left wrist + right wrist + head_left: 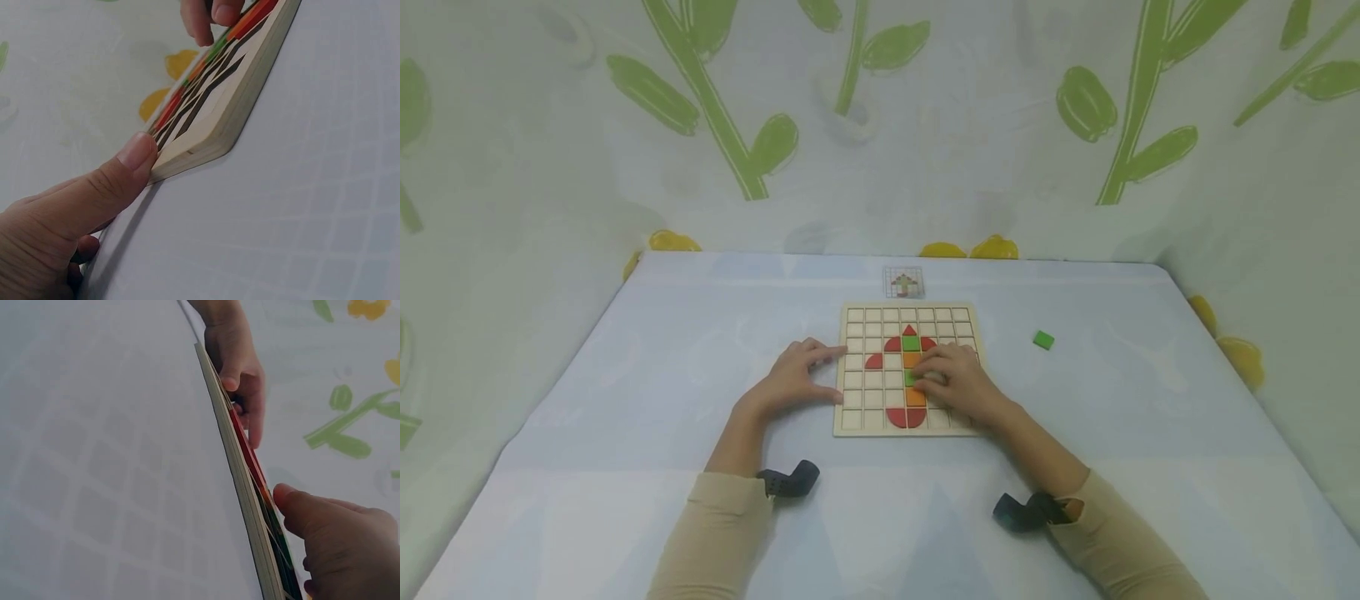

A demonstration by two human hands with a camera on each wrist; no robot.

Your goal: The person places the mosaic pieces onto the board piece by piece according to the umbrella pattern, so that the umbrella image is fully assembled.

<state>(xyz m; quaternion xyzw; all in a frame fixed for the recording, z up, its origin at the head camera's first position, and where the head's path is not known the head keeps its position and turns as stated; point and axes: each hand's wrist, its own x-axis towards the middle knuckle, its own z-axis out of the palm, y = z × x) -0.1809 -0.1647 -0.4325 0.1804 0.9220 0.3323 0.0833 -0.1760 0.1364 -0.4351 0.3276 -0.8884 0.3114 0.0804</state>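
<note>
A wooden grid board (873, 398) lies on the table, with red, orange and green tiles set in its cells. My left hand (792, 375) is at its left side, thumb and forefinger spread apart along the edge; in the left wrist view the thumb (119, 178) rests against the board's corner. My right hand (961, 382) is over the board's right half, fingertips right at a green tile (910, 378) between two orange tiles. Beneath these sit red rounded tiles (906, 418), and a red triangle (909, 331) tops the column. The right palm hides several cells.
Behind the board lies a small picture card (903, 282) showing a coloured pattern on a grid. One loose green tile (1043, 340) is on the table to the right. Leaf-patterned fabric (955, 125) rises beyond the table's far edge. Each wrist wears a black camera mount (792, 481).
</note>
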